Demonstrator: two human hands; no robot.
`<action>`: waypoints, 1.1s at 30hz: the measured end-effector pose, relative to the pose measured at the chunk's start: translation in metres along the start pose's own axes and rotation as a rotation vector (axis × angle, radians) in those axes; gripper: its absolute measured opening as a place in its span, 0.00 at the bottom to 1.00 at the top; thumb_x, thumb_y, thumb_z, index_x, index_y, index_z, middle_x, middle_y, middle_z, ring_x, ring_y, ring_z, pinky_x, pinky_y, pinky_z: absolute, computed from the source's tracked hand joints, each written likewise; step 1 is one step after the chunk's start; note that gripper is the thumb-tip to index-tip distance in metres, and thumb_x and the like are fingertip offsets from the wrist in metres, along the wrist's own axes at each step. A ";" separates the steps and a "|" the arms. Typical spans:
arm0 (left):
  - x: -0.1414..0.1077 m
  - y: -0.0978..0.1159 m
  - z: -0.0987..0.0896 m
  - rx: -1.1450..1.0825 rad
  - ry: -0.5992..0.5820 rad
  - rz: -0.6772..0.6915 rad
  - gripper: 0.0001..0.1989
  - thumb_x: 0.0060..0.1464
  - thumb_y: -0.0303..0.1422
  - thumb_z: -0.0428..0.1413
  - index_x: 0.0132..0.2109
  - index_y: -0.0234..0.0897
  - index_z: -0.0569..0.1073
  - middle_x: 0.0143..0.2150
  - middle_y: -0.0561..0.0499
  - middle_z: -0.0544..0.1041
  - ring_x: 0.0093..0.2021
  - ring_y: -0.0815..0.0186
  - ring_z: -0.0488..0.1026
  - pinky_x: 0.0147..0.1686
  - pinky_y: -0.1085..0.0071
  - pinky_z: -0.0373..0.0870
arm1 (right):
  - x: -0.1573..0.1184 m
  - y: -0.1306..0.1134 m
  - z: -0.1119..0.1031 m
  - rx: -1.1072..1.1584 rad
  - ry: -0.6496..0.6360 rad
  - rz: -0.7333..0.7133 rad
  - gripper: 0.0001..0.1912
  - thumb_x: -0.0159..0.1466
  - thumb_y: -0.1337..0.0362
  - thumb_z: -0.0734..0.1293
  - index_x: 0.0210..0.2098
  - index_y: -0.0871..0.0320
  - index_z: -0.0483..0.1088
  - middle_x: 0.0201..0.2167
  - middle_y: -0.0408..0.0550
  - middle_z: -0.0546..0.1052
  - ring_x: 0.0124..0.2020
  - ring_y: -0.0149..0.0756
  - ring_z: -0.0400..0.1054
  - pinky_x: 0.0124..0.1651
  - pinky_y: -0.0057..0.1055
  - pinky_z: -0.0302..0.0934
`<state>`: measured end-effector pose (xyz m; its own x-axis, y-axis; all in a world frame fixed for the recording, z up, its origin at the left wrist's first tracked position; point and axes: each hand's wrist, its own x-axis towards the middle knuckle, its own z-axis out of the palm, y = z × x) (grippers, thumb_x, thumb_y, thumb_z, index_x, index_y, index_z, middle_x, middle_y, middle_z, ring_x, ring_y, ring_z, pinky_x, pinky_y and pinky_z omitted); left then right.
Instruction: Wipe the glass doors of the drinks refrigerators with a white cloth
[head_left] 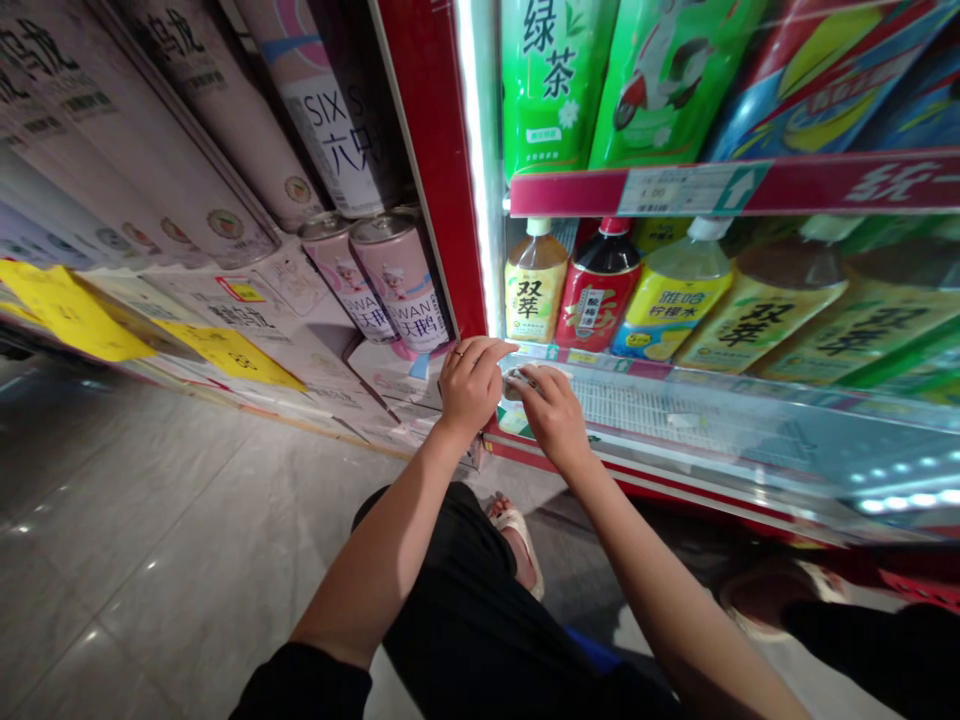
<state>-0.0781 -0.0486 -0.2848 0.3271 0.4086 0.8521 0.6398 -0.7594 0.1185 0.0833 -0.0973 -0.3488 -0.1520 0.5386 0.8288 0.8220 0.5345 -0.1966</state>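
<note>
My left hand (471,385), with a ring on one finger, rests at the lower front corner of a glass-fronted drinks cooler (442,170), its fingers reaching toward the low shelf's price strip (600,362). Nothing shows in that hand, though its palm side is hidden. My right hand (547,415) is just beside it, its fingers over a small whitish crumpled object (520,382). I cannot tell what that object is. Both hands are close together, almost touching.
Above the hands, bottled drinks (600,285) and green tea pouches (559,85) fill the cooler shelves. To the left stand printed cartons (262,310) and pink cans (397,280) with yellow signs. A tiled floor (150,530) and my sandalled foot (517,545) lie below.
</note>
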 end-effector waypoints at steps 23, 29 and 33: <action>-0.001 -0.001 0.000 0.023 -0.041 0.009 0.22 0.69 0.21 0.45 0.49 0.42 0.83 0.46 0.49 0.86 0.50 0.63 0.80 0.57 0.63 0.73 | -0.001 0.000 -0.009 0.040 0.116 0.096 0.21 0.74 0.73 0.64 0.61 0.48 0.76 0.55 0.54 0.81 0.57 0.48 0.74 0.60 0.50 0.72; -0.001 -0.001 0.000 0.020 -0.057 0.039 0.20 0.69 0.21 0.47 0.48 0.42 0.83 0.45 0.49 0.85 0.50 0.62 0.80 0.55 0.64 0.72 | 0.006 0.001 -0.014 0.009 0.168 0.077 0.21 0.73 0.73 0.65 0.60 0.49 0.76 0.55 0.54 0.81 0.56 0.48 0.74 0.59 0.49 0.72; -0.002 -0.001 0.000 0.000 -0.070 0.042 0.20 0.69 0.21 0.48 0.49 0.42 0.83 0.45 0.49 0.85 0.50 0.62 0.80 0.55 0.63 0.72 | 0.004 0.000 -0.012 0.018 0.110 0.082 0.20 0.74 0.72 0.65 0.61 0.49 0.76 0.55 0.55 0.81 0.57 0.48 0.73 0.60 0.50 0.72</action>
<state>-0.0791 -0.0487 -0.2862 0.4019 0.4108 0.8184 0.6241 -0.7769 0.0835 0.0897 -0.1031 -0.3391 -0.0230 0.5067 0.8618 0.8189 0.5040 -0.2745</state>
